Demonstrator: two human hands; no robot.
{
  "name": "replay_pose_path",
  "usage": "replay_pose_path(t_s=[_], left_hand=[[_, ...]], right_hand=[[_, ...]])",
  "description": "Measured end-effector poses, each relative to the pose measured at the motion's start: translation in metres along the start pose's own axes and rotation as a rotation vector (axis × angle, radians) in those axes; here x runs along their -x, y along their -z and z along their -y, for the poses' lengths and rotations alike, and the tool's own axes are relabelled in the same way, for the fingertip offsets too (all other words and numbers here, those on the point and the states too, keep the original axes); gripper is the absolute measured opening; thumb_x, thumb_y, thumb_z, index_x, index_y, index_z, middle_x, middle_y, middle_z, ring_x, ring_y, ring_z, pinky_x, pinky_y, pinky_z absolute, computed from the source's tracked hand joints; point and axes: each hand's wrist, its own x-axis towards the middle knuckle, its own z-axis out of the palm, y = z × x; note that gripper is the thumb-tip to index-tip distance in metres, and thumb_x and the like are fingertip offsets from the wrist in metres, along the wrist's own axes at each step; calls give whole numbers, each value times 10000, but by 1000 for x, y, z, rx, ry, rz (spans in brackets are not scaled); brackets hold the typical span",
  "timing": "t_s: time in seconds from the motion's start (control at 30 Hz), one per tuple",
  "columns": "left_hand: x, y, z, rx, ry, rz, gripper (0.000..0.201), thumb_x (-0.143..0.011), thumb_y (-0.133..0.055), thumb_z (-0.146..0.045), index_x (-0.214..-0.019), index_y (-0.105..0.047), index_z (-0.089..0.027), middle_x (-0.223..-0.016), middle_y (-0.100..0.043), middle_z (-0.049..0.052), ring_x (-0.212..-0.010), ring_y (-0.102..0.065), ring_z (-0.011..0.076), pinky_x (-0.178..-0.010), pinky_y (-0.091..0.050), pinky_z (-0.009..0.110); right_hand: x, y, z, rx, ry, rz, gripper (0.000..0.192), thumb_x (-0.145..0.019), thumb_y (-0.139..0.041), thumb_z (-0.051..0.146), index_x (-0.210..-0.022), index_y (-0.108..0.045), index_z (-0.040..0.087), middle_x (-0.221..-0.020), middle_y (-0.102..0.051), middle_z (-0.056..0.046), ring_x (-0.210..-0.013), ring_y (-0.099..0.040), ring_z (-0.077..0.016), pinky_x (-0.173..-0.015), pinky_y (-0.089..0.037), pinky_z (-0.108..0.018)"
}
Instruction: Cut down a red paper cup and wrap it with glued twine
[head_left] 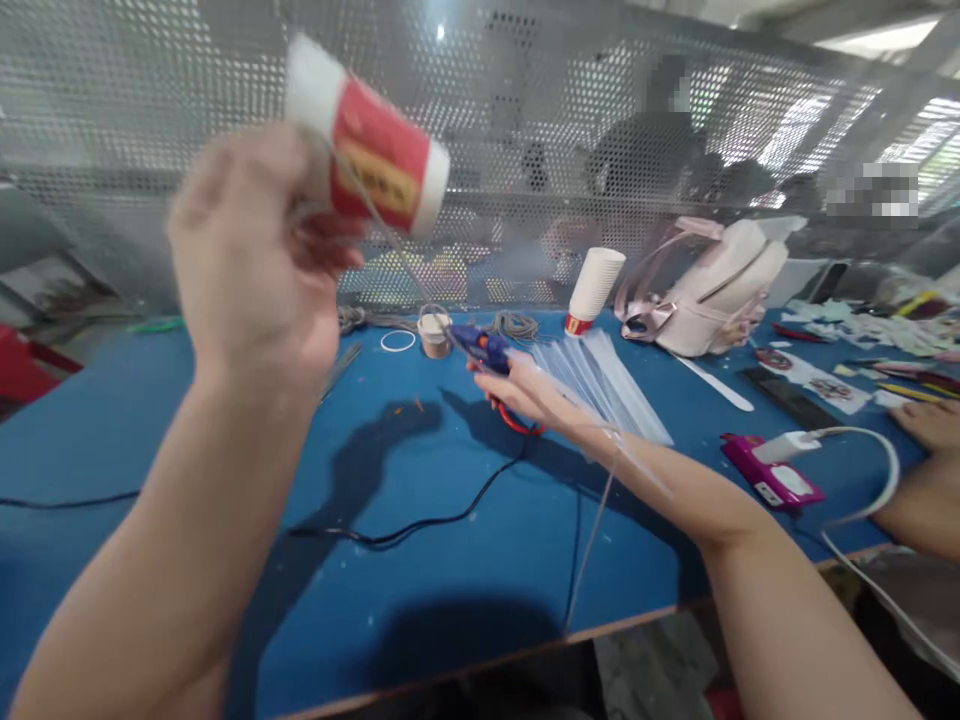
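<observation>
Left hand (251,265), upper left of frame, closed around red cup (369,135), lifted high. Right hand (525,392), near middle, closed on blue glue gun (480,346) over blue table (450,560).

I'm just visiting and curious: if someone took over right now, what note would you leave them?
Left hand: raised, holding a red and white paper cup tilted on its side.
Right hand: out over the blue table, gripping a blue glue gun whose cord trails back.
Clear glue sticks lie fanned beside it; a stack of cups stands behind.
What has been glued, I cannot tell.
</observation>
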Motion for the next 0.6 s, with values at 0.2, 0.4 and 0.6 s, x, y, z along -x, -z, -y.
replay_pose_path(t_s=[0.2, 0.4, 0.6], left_hand=[[51, 54, 65, -114, 312, 153, 26, -711, -689, -184, -712, -688, -158, -597, -651, -34, -549, -558, 92, -505, -429, 231], [84, 93, 88, -215, 663, 159, 202, -657, -752, -356, -734, -714, -173, -663, -690, 11, -636, -600, 146, -513, -434, 224], [94, 104, 90, -299, 759, 320, 237, -724, -706, -394, -775, -705, -163, -596, -684, 16, -552, -548, 119, -510, -418, 211]], right_hand=[[24, -23, -13, 6, -63, 35, 206, -680, -533, 92, -858, -591, 178, -629, -571, 35, -534, -538, -113, -506, -432, -207], [28, -37, -15, 42, -66, -25, 126, -688, -532, 143, -806, -552, 180, -695, -573, 10, -615, -523, -132, -594, -427, -236], [44, -46, 12, -20, -18, -31, 149, -752, -566, 207, -899, -574, 181, -760, -636, -15, -629, -566, -134, -616, -470, -239]])
